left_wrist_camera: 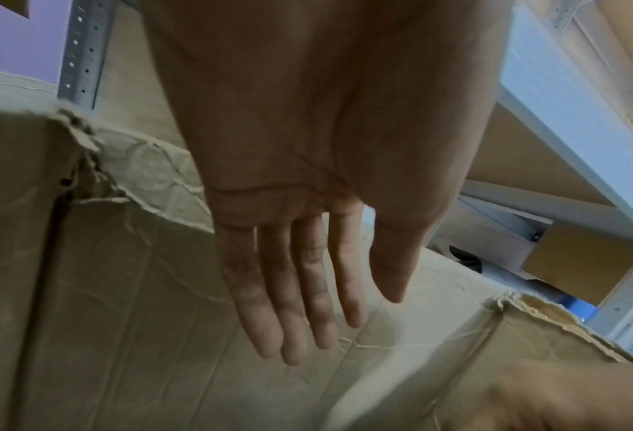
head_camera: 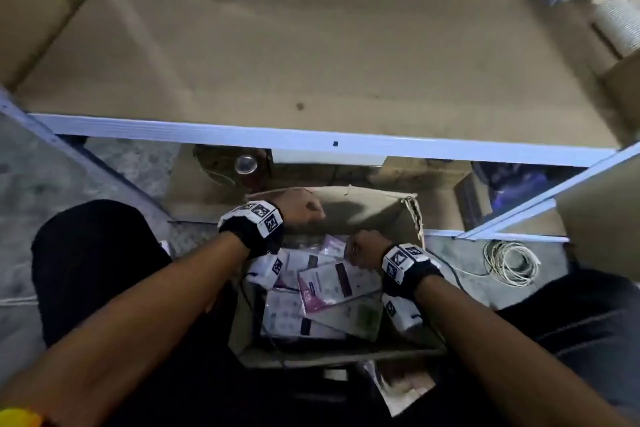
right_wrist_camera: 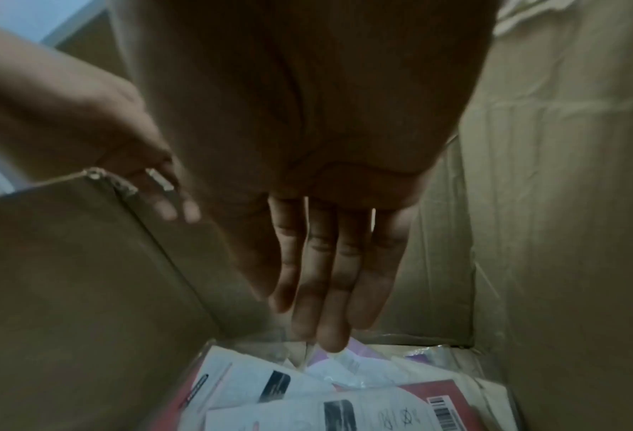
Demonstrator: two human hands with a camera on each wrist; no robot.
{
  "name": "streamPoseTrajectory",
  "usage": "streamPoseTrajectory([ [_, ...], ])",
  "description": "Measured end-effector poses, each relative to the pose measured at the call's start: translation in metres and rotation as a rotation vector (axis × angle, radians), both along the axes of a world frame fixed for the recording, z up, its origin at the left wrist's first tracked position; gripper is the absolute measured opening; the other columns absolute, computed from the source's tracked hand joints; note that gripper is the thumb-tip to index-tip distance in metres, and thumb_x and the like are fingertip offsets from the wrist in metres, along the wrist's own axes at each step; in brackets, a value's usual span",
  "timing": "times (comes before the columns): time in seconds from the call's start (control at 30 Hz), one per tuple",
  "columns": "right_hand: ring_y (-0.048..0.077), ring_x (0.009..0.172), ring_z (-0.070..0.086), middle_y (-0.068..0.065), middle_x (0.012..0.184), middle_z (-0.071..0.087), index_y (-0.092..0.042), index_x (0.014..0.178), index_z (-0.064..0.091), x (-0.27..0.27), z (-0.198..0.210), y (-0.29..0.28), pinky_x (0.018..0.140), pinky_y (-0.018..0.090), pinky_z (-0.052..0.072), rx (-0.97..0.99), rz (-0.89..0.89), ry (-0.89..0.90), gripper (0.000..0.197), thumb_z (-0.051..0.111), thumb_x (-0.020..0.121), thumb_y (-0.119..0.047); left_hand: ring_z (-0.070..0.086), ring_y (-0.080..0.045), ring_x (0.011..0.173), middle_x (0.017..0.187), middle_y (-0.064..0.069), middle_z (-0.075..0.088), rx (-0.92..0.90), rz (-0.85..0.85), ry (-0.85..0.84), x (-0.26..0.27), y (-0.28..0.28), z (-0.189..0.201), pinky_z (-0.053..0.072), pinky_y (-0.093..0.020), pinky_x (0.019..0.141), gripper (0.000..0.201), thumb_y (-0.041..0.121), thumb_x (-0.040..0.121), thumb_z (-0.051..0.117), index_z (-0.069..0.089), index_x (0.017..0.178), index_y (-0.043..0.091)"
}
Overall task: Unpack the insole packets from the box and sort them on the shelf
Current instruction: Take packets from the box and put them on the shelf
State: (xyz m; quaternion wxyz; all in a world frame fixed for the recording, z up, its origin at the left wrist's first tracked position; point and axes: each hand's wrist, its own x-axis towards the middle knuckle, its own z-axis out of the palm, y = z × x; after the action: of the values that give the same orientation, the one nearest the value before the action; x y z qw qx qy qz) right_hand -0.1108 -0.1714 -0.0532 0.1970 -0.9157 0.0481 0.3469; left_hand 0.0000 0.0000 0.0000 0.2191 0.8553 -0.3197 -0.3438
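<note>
Coil of white cable (head_camera: pixel 512 262): lies on the grey floor (head_camera: pixel 104 163), right of the carton, just below the lower rail of the rack.

Ribbed white roll (head_camera: pixel 620 24): at the right edge of the head view, leaning beside a brown cardboard piece.

Round clear lid (head_camera: pixel 246 164): on a dark container under the front rail, among brown cardboard items stored there.

Dark blue item (head_camera: pixel 526 184): under the rail at right; too dim to identify.

Thin black cord (head_camera: pixel 453 276): runs across the floor toward the cable coil.

Yellow object (head_camera: pixel 19 418): bottom left corner of the head view, partly cut off.
</note>
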Motion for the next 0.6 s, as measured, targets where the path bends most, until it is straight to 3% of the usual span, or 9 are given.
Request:
streamPoseTrajectory([
  [0.17, 0.032, 0.114, 0.063, 0.011, 0.124, 0.066, -0.019, 0.110, 0.072, 0.018, -0.038, 0.008, 0.097, 0.039, 0.051, -0.148, 0.142, 0.029, 0.024, 0.057, 0.090, -0.020, 0.063, -0.020, 0.109, 0.115, -0.003, 0.071, 0.042, 0.104, 0.072, 0.008, -0.003, -0.011, 0.044, -0.026, 0.094, 0.021, 0.026, 0.094, 0.064, 0.076, 0.105, 0.013],
  [0.33, 0.038, 0.130, 0.047, 0.021, 0.139, 0.049, -0.009, 0.135, 0.056, 0.018, -0.082, 0.009, 0.106, 0.039, 0.040, -0.201, 0.220, 0.090, 0.039, 0.054, 0.096, -0.014, 0.063, -0.016, 0.108, 0.114, 0.000, 0.072, -0.004, 0.130, 0.078, 0.009, -0.003, -0.019, 0.043, -0.022, 0.093, 0.022, 0.027, 0.094, 0.062, 0.076, 0.105, 0.013],
  [0.4, 0.036, 0.131, 0.047, 0.020, 0.140, 0.047, -0.010, 0.137, 0.051, 0.015, -0.096, 0.007, 0.107, 0.039, 0.039, -0.203, 0.228, 0.079, 0.040, 0.051, 0.097, -0.016, 0.062, -0.016, 0.109, 0.116, -0.001, 0.071, 0.002, 0.126, 0.068, 0.009, -0.003, -0.022, 0.041, -0.020, 0.090, 0.022, 0.026, 0.094, 0.062, 0.075, 0.106, 0.013],
  [0.5, 0.031, 0.133, 0.046, 0.015, 0.139, 0.049, -0.018, 0.134, 0.050, 0.009, -0.108, 0.008, 0.111, 0.048, 0.034, -0.273, 0.248, 0.075, 0.037, 0.045, 0.098, -0.018, 0.062, -0.018, 0.110, 0.117, -0.004, 0.071, 0.016, 0.136, 0.094, 0.010, -0.002, -0.025, 0.045, -0.025, 0.095, 0.023, 0.026, 0.094, 0.063, 0.075, 0.108, 0.012],
  [0.6, 0.032, 0.136, 0.039, 0.014, 0.140, 0.047, -0.021, 0.132, 0.052, 0.003, -0.116, 0.009, 0.113, 0.049, 0.027, -0.344, 0.273, 0.035, 0.035, 0.046, 0.097, -0.020, 0.063, -0.018, 0.109, 0.115, -0.003, 0.071, 0.027, 0.147, 0.121, 0.011, -0.001, -0.030, 0.046, -0.025, 0.094, 0.023, 0.027, 0.094, 0.063, 0.074, 0.108, 0.013],
])
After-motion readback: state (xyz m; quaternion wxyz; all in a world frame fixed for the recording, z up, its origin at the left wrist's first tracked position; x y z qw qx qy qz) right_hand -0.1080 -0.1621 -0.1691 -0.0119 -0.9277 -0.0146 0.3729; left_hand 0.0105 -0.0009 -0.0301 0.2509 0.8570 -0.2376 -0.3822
